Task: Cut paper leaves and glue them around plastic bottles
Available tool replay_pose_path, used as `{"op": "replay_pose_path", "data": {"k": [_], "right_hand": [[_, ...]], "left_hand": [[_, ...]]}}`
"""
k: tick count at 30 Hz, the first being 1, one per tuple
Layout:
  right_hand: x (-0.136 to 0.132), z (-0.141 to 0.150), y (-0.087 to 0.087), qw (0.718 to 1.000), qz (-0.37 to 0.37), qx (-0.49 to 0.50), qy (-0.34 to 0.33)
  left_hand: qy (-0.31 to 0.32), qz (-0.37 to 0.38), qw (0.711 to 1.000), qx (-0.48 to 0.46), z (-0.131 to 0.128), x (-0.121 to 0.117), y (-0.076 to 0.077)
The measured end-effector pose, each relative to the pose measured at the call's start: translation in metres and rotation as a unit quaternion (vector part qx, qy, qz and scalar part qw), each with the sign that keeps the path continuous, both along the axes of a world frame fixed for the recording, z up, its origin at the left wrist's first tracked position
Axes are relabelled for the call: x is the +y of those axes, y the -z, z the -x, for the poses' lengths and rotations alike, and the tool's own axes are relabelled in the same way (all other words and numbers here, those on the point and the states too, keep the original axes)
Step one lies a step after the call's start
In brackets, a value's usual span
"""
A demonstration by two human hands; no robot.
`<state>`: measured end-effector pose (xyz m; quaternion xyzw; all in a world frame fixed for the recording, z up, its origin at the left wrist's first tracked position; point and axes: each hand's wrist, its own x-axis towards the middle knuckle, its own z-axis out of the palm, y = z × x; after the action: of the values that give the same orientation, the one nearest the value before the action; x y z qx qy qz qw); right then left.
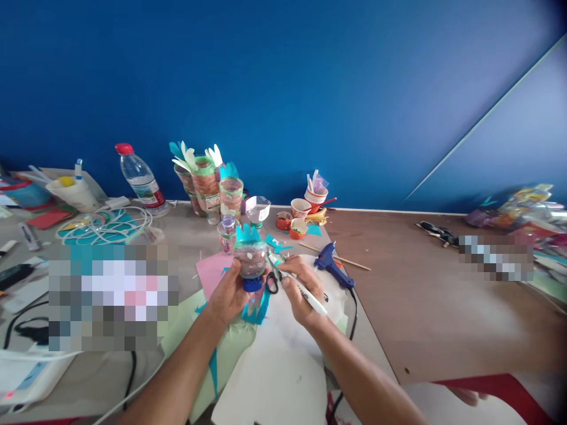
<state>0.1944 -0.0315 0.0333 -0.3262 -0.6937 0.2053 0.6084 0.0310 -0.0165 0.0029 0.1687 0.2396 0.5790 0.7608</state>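
Note:
My left hand (229, 295) is closed round a small upside-down plastic bottle piece (250, 257) with a blue cap at the bottom and teal paper points on top. My right hand (302, 290) grips a white marker pen (305, 291), its tip close to the bottle piece's right side. Both hands are above white and pale green paper sheets (283, 354). Black-handled scissors (271, 283) lie just under the bottle piece.
A blue glue gun (330, 262) with a black cord lies to the right. Decorated bottle pieces (208, 183), a water bottle (140, 180), paper cups (305, 209) and a wooden stick (341, 258) stand or lie behind. Craft clutter sits at the far right (518, 212).

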Motion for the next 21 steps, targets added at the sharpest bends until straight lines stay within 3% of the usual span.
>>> {"op": "replay_pose_path", "data": {"k": [10, 21], "right_hand": [[0.0015, 0.0012, -0.0005, 0.999, -0.026, -0.017, -0.024], [0.0025, 0.0024, 0.0036, 0.999, 0.014, -0.023, 0.037]], "left_hand": [[-0.003, 0.001, 1.000, 0.003, -0.0008, 0.0007, 0.0036], [0.023, -0.016, 0.999, 0.022, 0.0013, 0.0006, 0.0054]]}}
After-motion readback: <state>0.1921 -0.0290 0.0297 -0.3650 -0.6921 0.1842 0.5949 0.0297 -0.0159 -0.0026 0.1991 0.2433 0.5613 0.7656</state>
